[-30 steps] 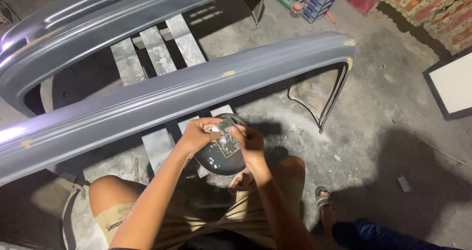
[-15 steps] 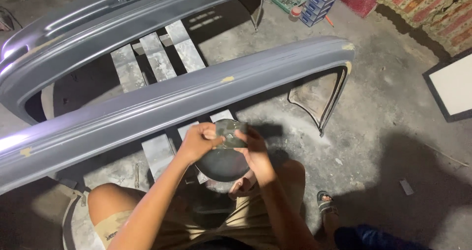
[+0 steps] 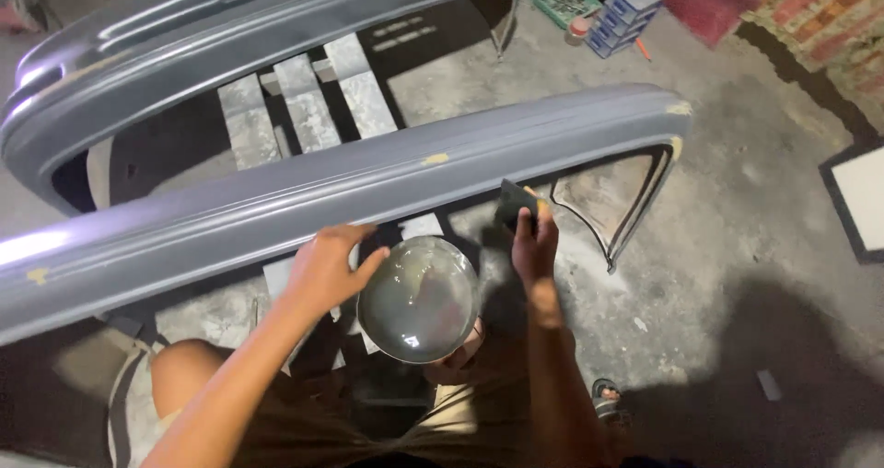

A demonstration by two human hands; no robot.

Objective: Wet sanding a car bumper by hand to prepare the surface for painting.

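I'm pinching a dark sanding pad [image 3: 512,205] in my right hand [image 3: 534,242] just below the near grey bumper [image 3: 368,187], left hand [image 3: 324,267] w/ fingers loosely curled by the round metal bowl [image 3: 419,298] on my lap, filler spots on the bumper looking unsanded yet.

The person has two bare forearms without sleeves, the left hand [image 3: 324,267] and the right hand [image 3: 535,243] without gloves or rings that I can see, khaki-coloured shorts over the bent knees, and a dark strapped sandal [image 3: 607,400] on one foot.
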